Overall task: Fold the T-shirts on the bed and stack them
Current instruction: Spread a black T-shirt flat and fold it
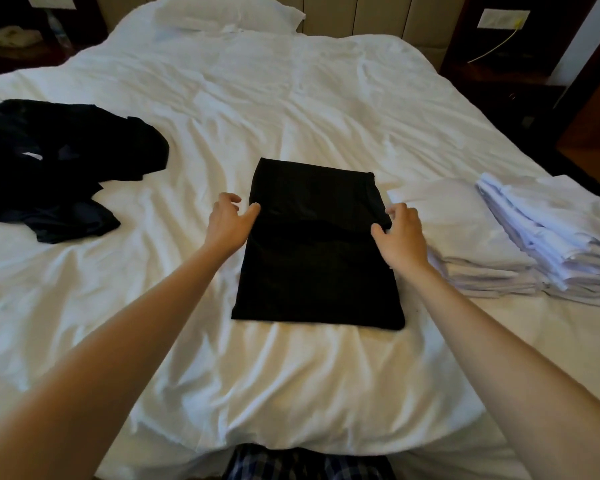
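- Shows a black T-shirt (316, 251) folded into a long rectangle, flat on the white duvet (257, 98) of the bed, in the middle of its near half and straight ahead of the person.
- Runs lengthwise away from the camera, with fairly straight side edges, a rounded near right corner and sleeves tucked out of sight.
- Carries a soft crosswise crease or shadow about halfway along.
- Sits between two lots of clothing: well apart on the left, a heap of dark shirts (59, 161), crumpled and unfolded; near on the right, a stack of folded white shirts (534, 237), its layers fanned and leaning.
- Frames both bare forearms coming in from the lower corners, one hand at each long edge of the black T-shirt, roughly level with the crease.
- Puts the left hand (227, 220) just beside the left edge, thumb touching the fabric, fingers loosely curled and holding nothing.
- Puts the right hand (400, 233) over the right edge, thumb and bent fingers spread at the cloth; slightly blurred, so cannot tell whether pinching the fabric or merely resting on it.
- Takes in a white pillow (229, 13) at the head of the bed, plaid trousers (305, 462) at the bottom edge, and a yellow cable (492, 46) hanging from a wall socket at far right.
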`<action>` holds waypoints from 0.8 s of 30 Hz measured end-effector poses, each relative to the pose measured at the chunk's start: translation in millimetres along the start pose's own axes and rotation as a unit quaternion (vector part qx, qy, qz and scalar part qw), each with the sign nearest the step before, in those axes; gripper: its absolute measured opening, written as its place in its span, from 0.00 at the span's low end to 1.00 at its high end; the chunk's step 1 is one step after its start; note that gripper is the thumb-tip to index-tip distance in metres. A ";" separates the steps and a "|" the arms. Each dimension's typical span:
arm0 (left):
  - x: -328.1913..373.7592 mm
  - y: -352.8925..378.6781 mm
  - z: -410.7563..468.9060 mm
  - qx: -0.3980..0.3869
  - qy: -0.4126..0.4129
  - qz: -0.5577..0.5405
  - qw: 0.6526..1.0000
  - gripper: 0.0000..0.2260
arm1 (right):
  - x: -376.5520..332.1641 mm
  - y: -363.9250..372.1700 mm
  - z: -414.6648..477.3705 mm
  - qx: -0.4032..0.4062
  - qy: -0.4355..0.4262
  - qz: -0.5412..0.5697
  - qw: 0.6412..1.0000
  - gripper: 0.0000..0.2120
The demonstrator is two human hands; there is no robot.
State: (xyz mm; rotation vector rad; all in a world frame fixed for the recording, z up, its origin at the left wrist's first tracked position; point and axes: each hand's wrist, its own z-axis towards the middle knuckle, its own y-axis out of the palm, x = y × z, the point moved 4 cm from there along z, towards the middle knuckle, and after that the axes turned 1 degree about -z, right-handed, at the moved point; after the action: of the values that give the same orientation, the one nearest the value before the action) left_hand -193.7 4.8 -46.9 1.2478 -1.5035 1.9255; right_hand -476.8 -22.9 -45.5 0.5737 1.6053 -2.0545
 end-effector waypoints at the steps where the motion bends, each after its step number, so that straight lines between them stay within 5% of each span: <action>1: 1.8 4.7 10.5 -0.019 -0.011 0.002 1.000 0.25 | -2.0 5.9 11.2 -0.018 0.008 0.001 1.000 0.19; 8: 2.3 42.4 75.2 -0.085 -0.104 -0.071 0.988 0.37 | 6.4 45.5 79.0 -0.075 0.105 0.068 0.989 0.30; 14: -18.4 49.6 116.3 -0.109 -0.235 -0.227 0.939 0.33 | 19.9 66.6 107.1 -0.045 0.192 0.154 0.968 0.34; 19: -6.2 55.0 123.8 -0.186 -0.226 -0.195 0.936 0.27 | 22.4 68.5 119.7 -0.103 0.303 0.270 0.908 0.24; 24: 4.5 49.2 113.6 -0.141 -0.179 -0.230 0.946 0.21 | 15.0 56.9 108.5 -0.084 0.320 0.358 0.873 0.16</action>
State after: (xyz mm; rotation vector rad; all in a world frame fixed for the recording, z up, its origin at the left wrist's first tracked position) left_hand -187.4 -117.2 -68.0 1.6897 -1.4192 1.1878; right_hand -459.3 -141.7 -73.7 1.6210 1.5197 -1.2015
